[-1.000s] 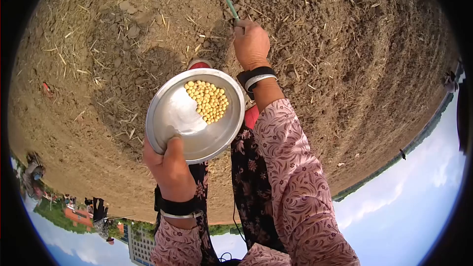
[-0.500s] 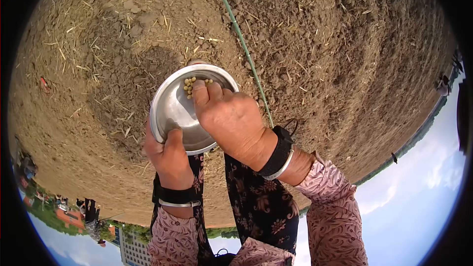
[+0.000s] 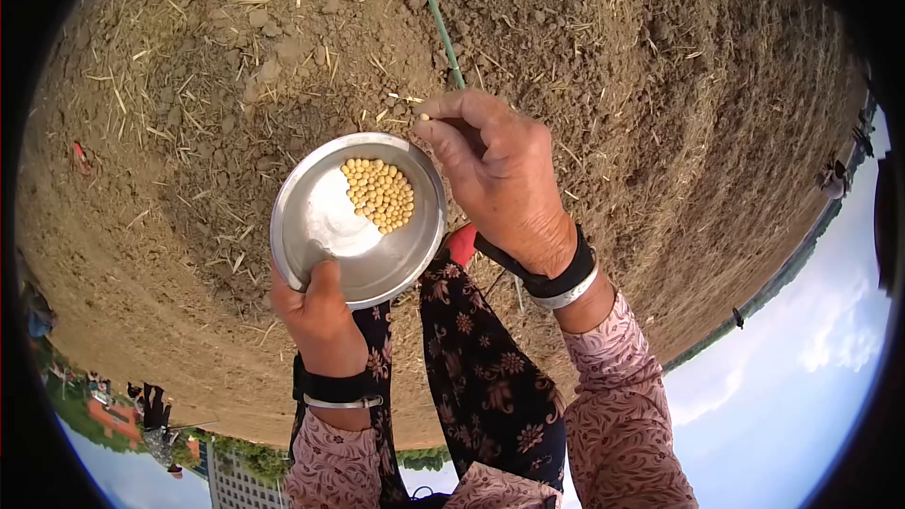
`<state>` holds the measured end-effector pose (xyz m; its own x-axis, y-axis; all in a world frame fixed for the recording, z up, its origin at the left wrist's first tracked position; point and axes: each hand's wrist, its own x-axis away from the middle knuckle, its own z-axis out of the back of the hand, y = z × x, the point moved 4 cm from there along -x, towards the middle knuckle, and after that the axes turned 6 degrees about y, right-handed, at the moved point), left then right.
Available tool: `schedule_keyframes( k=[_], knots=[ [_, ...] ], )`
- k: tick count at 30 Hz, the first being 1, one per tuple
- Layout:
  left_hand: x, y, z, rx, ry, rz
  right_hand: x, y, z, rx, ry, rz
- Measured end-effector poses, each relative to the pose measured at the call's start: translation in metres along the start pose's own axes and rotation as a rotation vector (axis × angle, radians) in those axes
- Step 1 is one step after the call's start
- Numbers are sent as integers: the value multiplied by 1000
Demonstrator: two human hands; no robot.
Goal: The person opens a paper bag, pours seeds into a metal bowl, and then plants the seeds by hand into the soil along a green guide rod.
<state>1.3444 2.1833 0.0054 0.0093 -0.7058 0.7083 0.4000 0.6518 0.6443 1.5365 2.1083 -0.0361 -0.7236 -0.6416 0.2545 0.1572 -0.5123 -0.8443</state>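
Note:
My left hand [image 3: 325, 325] grips the near rim of a shallow metal bowl [image 3: 306, 188], thumb over the inside edge and the other fingers hidden beneath. A pile of pale yellow soybeans [image 3: 381, 194] lies in the bowl, toward its far right side. Up and to the right of the rim is my right hand [image 3: 500, 170], its thumb and forefinger pinched together. A single soybean [image 3: 424, 117] shows between those fingertips, above the soil. Both wrists wear black bands.
Dry tilled soil [image 3: 217, 151] with scattered straw surrounds me. A green line [image 3: 438, 14] runs along the ground ahead. My patterned trouser legs [image 3: 485, 358] stand below the bowl. Several people are far off at both sides, including a person [image 3: 158, 429] at lower left, near buildings.
My right hand has come out of the bowl and moved up and right, with a soybean in its pinch. The bowl has shifted slightly left, and its pile of soybeans is now uncovered.

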Motion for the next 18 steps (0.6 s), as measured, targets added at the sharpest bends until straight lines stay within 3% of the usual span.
schedule_keyframes(
  k=[3, 9, 12, 18],
  knots=[
    [-2, 7, -3, -17, -20, 38, -39, 59, -17, 154, 136, -97],
    [-1, 5, 3, -103, -4, 29, -99, 134, -80, 396, 158, -226],
    [-1, 10, -2, -46, 28, 119, -116, 152, -95, 510, 172, -376],
    [0, 8, -1, -112, -16, 58, -127, 156, -101, 588, 93, -457]
  ],
)
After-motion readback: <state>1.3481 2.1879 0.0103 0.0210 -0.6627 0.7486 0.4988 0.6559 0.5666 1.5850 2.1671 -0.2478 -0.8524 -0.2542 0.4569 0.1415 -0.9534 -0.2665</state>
